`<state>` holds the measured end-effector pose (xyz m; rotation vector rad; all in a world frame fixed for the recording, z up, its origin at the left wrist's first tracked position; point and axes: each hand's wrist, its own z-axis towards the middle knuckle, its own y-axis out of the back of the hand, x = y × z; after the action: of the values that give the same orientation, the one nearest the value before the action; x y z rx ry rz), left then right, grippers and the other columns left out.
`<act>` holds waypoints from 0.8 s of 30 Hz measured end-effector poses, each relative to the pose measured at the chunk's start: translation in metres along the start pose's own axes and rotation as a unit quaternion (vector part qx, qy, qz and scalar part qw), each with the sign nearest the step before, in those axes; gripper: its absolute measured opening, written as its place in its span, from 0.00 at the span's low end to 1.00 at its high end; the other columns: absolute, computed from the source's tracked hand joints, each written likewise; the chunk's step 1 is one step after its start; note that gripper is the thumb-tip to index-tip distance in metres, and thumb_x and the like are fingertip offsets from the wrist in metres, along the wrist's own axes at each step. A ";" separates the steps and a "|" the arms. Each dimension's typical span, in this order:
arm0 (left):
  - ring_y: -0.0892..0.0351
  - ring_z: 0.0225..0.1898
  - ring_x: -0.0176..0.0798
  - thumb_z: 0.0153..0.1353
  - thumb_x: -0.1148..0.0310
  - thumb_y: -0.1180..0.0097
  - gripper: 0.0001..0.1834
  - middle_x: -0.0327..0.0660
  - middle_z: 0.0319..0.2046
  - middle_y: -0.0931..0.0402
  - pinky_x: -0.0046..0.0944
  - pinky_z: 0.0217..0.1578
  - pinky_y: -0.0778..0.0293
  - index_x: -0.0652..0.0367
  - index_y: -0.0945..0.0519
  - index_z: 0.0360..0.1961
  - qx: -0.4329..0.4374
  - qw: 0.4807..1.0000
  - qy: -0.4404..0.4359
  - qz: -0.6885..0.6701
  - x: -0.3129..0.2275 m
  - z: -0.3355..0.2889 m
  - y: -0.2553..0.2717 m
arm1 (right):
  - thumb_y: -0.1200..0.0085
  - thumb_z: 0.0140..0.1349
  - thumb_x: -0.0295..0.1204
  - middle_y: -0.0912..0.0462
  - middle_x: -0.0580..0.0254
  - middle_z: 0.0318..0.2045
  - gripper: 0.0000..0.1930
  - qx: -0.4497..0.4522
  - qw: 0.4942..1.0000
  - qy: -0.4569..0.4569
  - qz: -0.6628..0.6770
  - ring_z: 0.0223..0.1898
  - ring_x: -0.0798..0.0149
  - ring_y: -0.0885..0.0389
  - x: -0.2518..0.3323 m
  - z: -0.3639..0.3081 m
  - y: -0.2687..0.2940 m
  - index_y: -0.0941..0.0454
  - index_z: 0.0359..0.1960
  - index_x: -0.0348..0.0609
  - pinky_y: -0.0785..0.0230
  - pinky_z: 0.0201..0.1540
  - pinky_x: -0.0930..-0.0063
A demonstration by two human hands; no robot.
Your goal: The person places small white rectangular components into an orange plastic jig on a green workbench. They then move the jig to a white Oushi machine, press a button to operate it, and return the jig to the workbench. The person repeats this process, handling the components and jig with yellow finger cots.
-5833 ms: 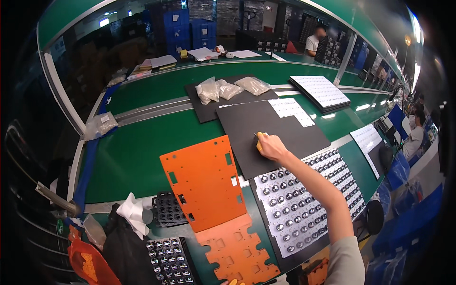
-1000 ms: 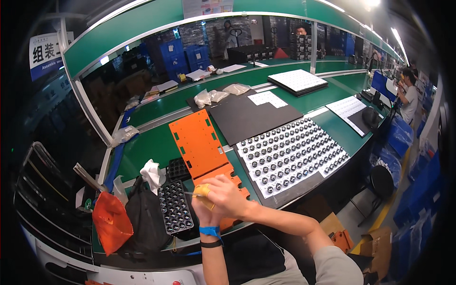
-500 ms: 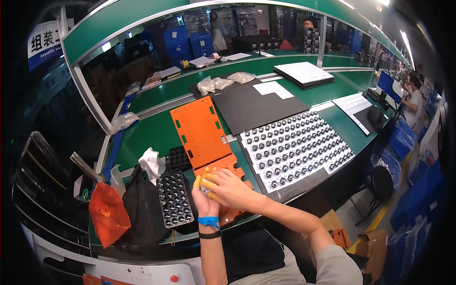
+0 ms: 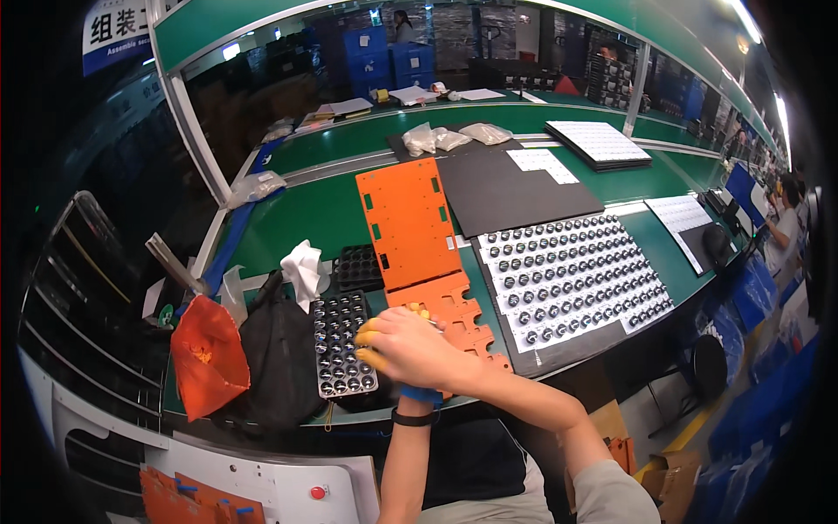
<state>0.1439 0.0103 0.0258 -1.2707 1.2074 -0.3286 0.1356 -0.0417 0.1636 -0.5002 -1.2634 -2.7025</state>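
Yellow finger cots (image 4: 373, 359); blue wristband (image 4: 421, 395); black wristband (image 4: 412, 419); pale sleeve (image 4: 613, 496).

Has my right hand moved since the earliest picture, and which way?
Yes. Your right hand was over the black board with the white corner; now it's off it, toward your body and leftward.

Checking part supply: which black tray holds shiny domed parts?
The front tray, nearer the right hand: shiny domed parts line its rows. The rear tray, beside the orange panel, shows none.
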 end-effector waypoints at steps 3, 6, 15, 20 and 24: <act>0.20 0.39 0.45 0.69 0.67 0.50 0.11 0.46 0.39 0.21 0.50 0.46 0.18 0.59 0.23 0.48 -0.057 0.994 0.072 -0.060 -0.005 -0.008 -0.024 | 0.37 0.56 0.36 0.18 0.54 0.29 0.11 0.075 0.997 -0.011 -0.023 0.38 0.53 0.18 0.009 0.028 -0.023 0.16 0.30 0.39 0.27 0.43 0.59; 0.20 0.37 0.45 0.68 0.68 0.47 0.10 0.46 0.38 0.21 0.51 0.45 0.17 0.59 0.23 0.47 -0.069 0.994 0.063 -0.054 -0.011 -0.013 -0.027 | 0.34 0.52 0.38 0.17 0.50 0.25 0.14 0.085 0.995 -0.026 -0.041 0.30 0.49 0.16 0.002 0.047 -0.073 0.16 0.23 0.37 0.25 0.34 0.57; 0.21 0.36 0.41 0.67 0.70 0.46 0.07 0.39 0.34 0.19 0.37 0.28 0.27 0.56 0.20 0.44 -0.027 0.994 0.081 -0.064 -0.020 -0.014 -0.024 | 0.31 0.48 0.38 0.18 0.46 0.24 0.16 0.044 0.994 -0.085 -0.060 0.27 0.47 0.15 0.011 0.059 -0.095 0.18 0.20 0.35 0.23 0.29 0.58; 0.22 0.37 0.41 0.67 0.71 0.46 0.07 0.42 0.37 0.18 0.36 0.27 0.32 0.56 0.21 0.44 0.026 0.995 0.083 -0.058 -0.014 -0.008 -0.008 | 0.34 0.50 0.37 0.18 0.43 0.27 0.16 0.027 0.994 -0.086 -0.068 0.28 0.47 0.15 0.012 0.055 -0.098 0.18 0.20 0.33 0.23 0.29 0.58; 0.22 0.37 0.42 0.67 0.68 0.44 0.08 0.46 0.43 0.17 0.35 0.27 0.32 0.56 0.21 0.46 0.044 0.990 0.114 -0.068 -0.023 -0.010 -0.017 | 0.35 0.52 0.38 0.17 0.43 0.29 0.17 0.051 0.991 -0.119 -0.034 0.30 0.48 0.15 0.015 0.053 -0.081 0.18 0.23 0.32 0.22 0.32 0.57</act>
<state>0.1329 0.0163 0.0534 -1.2670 1.2856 -0.6342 0.1146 0.0512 0.1418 -0.8017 -1.4944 -2.6768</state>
